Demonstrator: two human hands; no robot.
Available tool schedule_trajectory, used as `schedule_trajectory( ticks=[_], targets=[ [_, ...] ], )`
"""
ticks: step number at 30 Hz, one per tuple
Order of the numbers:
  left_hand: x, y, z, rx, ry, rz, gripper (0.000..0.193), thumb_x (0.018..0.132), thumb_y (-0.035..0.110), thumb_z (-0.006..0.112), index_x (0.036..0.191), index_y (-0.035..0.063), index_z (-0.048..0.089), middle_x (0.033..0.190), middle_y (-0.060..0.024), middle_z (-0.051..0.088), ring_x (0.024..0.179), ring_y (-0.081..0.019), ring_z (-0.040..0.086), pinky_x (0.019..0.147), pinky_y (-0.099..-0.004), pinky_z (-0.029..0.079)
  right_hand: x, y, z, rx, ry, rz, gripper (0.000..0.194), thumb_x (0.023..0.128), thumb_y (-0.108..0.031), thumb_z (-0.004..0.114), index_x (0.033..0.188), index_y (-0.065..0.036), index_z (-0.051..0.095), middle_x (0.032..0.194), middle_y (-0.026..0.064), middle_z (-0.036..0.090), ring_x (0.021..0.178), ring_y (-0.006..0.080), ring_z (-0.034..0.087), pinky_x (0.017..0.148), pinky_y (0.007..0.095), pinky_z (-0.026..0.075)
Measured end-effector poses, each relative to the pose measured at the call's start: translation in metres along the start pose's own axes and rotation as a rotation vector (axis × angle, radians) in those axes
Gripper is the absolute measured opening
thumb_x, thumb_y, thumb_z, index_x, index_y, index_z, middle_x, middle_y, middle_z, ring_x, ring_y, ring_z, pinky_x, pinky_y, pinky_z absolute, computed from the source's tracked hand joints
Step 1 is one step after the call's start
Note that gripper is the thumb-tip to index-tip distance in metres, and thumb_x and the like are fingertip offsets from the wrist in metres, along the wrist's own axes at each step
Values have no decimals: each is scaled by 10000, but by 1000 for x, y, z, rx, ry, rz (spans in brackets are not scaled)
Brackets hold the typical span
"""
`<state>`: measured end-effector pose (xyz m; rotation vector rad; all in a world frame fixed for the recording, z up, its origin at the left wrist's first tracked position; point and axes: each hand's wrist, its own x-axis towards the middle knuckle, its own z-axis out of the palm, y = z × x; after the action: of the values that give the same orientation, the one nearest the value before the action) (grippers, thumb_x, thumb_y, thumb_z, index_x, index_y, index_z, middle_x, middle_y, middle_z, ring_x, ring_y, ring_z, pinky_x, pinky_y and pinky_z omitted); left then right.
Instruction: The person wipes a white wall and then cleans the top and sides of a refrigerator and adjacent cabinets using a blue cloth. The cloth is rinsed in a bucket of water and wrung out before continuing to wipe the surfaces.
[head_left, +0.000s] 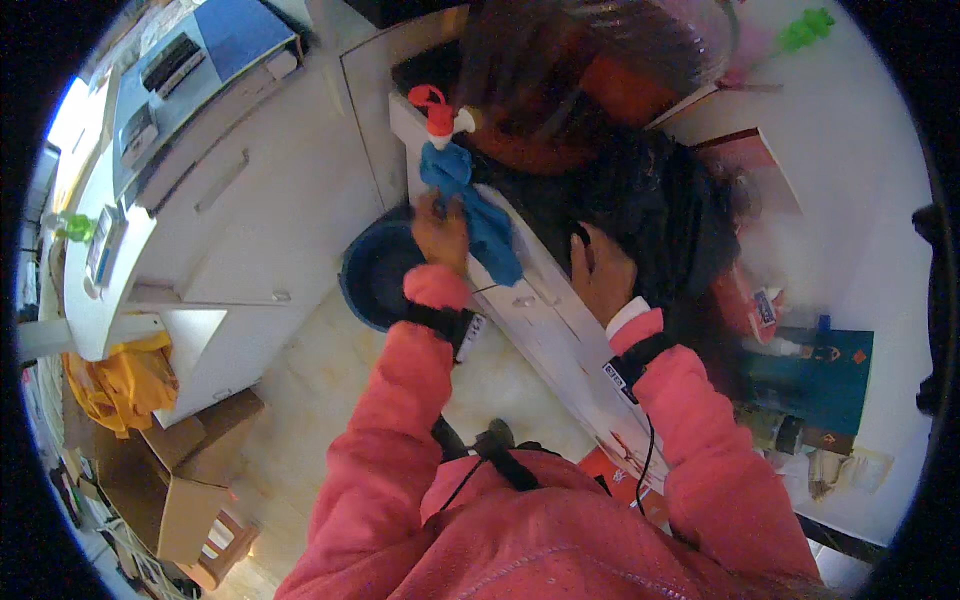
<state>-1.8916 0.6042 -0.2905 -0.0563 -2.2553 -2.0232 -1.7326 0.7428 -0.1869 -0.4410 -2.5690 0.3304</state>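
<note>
My left hand (441, 234), blurred, has its fingers on a blue cloth (491, 232), which is pinched in there and hangs over the edge of a white cabinet (536, 311). Just above the cloth is a red and white cap-like piece (441, 124) with a red ring; what it belongs to is hidden. My right hand (606, 274) is over the cabinet top with its fingers curled by a small dark thing, beside a black plastic bag (664, 217). Whether it grips that dark thing I cannot tell.
A dark blue bucket (379, 270) stands on the floor below my left hand. Behind the cloth is a large red-brown object (540, 142) under clear plastic. Left are a white desk (247, 217) and an open cardboard box (180, 480). A teal box (814, 375) lies at right.
</note>
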Motion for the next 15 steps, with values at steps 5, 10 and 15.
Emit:
schedule_trajectory(
  ticks=[5, 10, 15],
  targets=[
    [109, -16, 7, -6, 111, 226, 322, 765, 146, 672, 1031, -23, 610, 991, -201, 636, 922, -357, 616, 810, -390, 479, -1, 4, 2, -74, -4, 8, 257, 879, -227, 580, 1042, -32, 615, 857, 200, 666, 689, 346, 652, 613, 415, 536],
    [100, -28, 15, 71, -25, 152, 332, 752, 134, 666, 1045, -11, 607, 1015, -226, 624, 952, -388, 601, 836, -421, 473, -3, 3, 0, -117, -51, 46, 240, 862, -207, 605, 1006, -16, 620, 844, 202, 666, 671, 345, 651, 589, 422, 530],
    [67, 3, -44, 355, -256, 169, 294, 749, 100, 628, 1025, 0, 601, 983, -233, 607, 925, -403, 592, 820, -455, 470, -5, 5, 0, -122, 7, 8, 227, 852, -198, 616, 979, -11, 628, 829, 200, 665, 659, 341, 648, 571, 426, 529]
  ],
)
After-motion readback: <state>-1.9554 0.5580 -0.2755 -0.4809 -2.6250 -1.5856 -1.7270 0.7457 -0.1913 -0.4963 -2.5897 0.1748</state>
